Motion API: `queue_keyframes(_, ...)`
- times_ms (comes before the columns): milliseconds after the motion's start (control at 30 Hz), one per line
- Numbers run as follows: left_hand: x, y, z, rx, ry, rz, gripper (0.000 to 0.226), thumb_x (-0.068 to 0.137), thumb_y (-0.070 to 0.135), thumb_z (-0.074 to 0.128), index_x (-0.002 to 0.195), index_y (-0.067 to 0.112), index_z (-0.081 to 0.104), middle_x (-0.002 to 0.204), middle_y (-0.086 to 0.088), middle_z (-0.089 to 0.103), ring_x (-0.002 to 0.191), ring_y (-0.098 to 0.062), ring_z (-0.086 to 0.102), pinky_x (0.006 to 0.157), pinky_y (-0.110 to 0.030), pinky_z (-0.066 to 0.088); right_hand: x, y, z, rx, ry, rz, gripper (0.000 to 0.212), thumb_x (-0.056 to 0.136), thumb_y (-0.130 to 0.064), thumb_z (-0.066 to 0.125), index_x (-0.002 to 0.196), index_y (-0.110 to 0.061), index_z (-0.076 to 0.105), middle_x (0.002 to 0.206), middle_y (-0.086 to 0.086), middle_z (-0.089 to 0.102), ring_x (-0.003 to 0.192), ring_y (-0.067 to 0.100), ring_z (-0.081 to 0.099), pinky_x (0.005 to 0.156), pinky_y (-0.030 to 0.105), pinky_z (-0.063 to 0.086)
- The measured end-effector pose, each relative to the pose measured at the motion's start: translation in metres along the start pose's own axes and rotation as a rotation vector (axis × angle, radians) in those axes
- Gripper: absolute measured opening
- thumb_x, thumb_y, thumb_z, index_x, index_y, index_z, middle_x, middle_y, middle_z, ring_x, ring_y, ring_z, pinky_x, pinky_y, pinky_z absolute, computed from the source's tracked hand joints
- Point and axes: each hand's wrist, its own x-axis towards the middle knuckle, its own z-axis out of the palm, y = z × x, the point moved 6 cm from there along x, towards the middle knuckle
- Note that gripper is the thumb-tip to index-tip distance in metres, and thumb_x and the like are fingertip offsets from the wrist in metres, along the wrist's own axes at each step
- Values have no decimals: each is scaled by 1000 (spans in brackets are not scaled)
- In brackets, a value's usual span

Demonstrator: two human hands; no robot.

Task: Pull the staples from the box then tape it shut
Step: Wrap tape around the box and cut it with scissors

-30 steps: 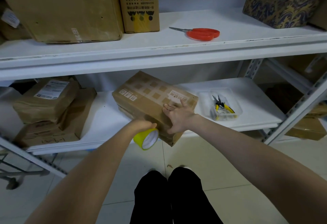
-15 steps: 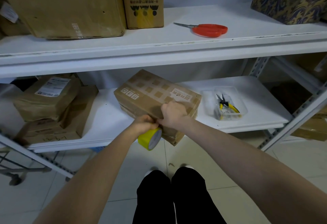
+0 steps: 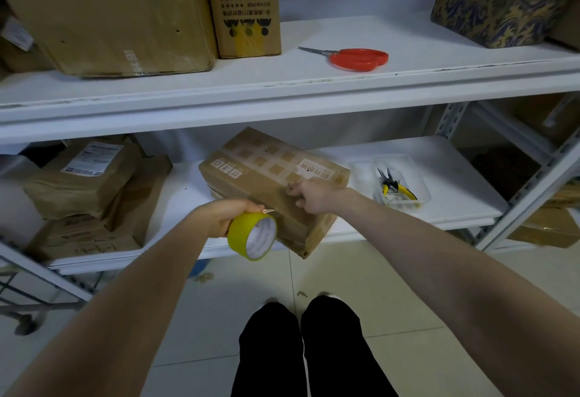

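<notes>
**Entry: cardboard box** [image 3: 270,177], lying at the centre of the frame on the lower shelf [image 3: 455,202]. Its long axis is running from upper left to lower right, with the near corner overhanging the shelf edge.

**Left hand** [image 3: 224,216]: working just left of the box's front face, fingers curling round the yellow tape roll [image 3: 252,236] and gripping its rim.

**Right hand** [image 3: 314,194]: resting against the box's upper front edge, fingers curled tight (whether they are pinching a tape end, cannot tell).

**Relation:** the roll is sitting beside the front face, lower left of the right hand, in line with the box's length. The right hand is nearer the box.
</notes>
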Motion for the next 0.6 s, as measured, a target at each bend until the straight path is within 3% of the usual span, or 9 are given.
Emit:
queue_keyframes(133,-3,9,2,74,59,-8,15,90,13,60,102,5,62,94,-15,65,76,-24,62,70,-32,53,-4,-2,3,-89,-31,-30,63,88,-3,35,146,-29,35,148,0,40,124,28,49,94,38,47)
queue_keyframes(300,3,13,1,34,145,-37,15,91,15,55,78,8,58,66,-8,59,57,-18,55,57,-28,45,-5,2,9,-107,-37,-48,70,90,-2,34,153,-27,16,161,-6,10,145,23,21,114,41,22)
queue_keyframes(367,5,16,1,50,186,-19,14,90,15,55,77,9,56,71,-9,55,62,-20,52,59,-28,43,-6,5,14,-80,-51,-48,75,87,-2,36,154,-27,12,161,-7,7,146,19,16,117,44,17)
queue_keyframes(400,6,18,1,62,192,-13,12,89,15,55,79,9,56,75,-10,55,67,-22,52,62,-29,44,-9,5,10,-56,-11,-50,76,85,-2,38,153,-28,15,161,-6,13,145,20,23,115,43,22)
queue_keyframes(500,15,20,0,66,195,19,8,87,15,56,84,9,59,87,-13,57,80,-28,55,79,-35,47,-32,0,-35,93,401,-81,58,83,-5,43,137,-26,47,136,3,55,119,27,56,88,34,49)
queue_keyframes(600,19,14,1,74,208,6,12,86,18,59,82,7,61,93,-17,60,86,-31,57,95,-42,47,-77,-18,-89,193,924,-270,35,82,-17,38,107,-14,63,103,5,65,93,28,62,69,33,49)
